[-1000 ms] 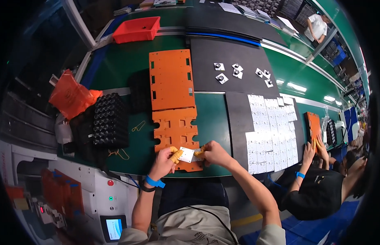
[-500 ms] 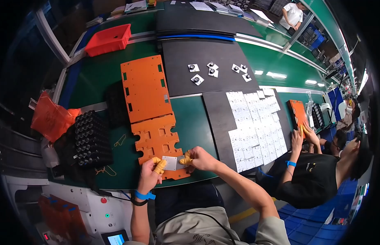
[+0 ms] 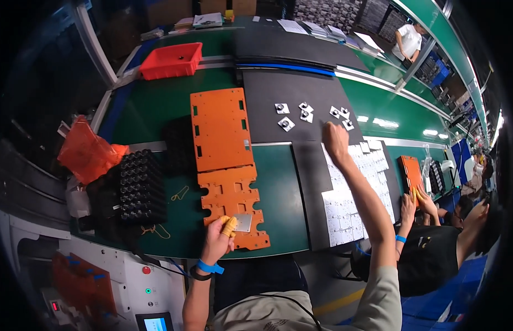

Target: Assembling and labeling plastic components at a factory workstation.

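Half a second on, the right hand (image 3: 336, 140) has left the near orange fixture plate (image 3: 232, 205) and reached out over the black mat (image 3: 300, 99), fingers curled loosely on nothing, just beside the small metal parts (image 3: 286, 123). The left hand (image 3: 219, 237) pinches a small silver square plate (image 3: 243, 222) against the fixture plate's near edge. A black compartment tray (image 3: 136, 186) and an orange bag (image 3: 86, 150) lie to the left on the green surface (image 3: 157, 105); white sheets (image 3: 355, 193) lie right.

A green workbench (image 3: 157, 110) carries orange slotted plates (image 3: 220, 128), a black mat (image 3: 300, 94) (small metal parts on it), a red bin (image 3: 171, 59) and a black tray (image 3: 136, 186).
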The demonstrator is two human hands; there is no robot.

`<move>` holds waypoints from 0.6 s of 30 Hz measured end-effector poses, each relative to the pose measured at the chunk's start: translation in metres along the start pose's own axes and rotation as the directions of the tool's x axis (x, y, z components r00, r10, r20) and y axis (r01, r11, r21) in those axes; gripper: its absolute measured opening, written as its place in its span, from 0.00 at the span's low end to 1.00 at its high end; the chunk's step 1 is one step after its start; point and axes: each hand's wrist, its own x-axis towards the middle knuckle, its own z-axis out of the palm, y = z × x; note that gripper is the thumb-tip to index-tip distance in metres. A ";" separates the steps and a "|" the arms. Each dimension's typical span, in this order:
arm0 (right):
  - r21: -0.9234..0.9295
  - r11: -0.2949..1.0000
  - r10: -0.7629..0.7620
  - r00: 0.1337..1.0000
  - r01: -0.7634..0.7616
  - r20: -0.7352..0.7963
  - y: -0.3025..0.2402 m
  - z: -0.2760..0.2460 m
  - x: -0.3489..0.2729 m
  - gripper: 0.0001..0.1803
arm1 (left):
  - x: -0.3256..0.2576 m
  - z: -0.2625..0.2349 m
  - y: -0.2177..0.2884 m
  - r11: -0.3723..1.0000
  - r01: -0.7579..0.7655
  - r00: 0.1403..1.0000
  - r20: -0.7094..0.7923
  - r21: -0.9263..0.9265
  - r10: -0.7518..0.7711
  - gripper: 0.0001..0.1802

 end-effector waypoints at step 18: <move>0.768 0.363 -0.859 0.508 0.528 0.057 -0.180 -0.128 -0.090 0.16 | 0.031 -0.008 0.021 0.777 0.498 0.793 0.564 -0.385 -0.230 0.15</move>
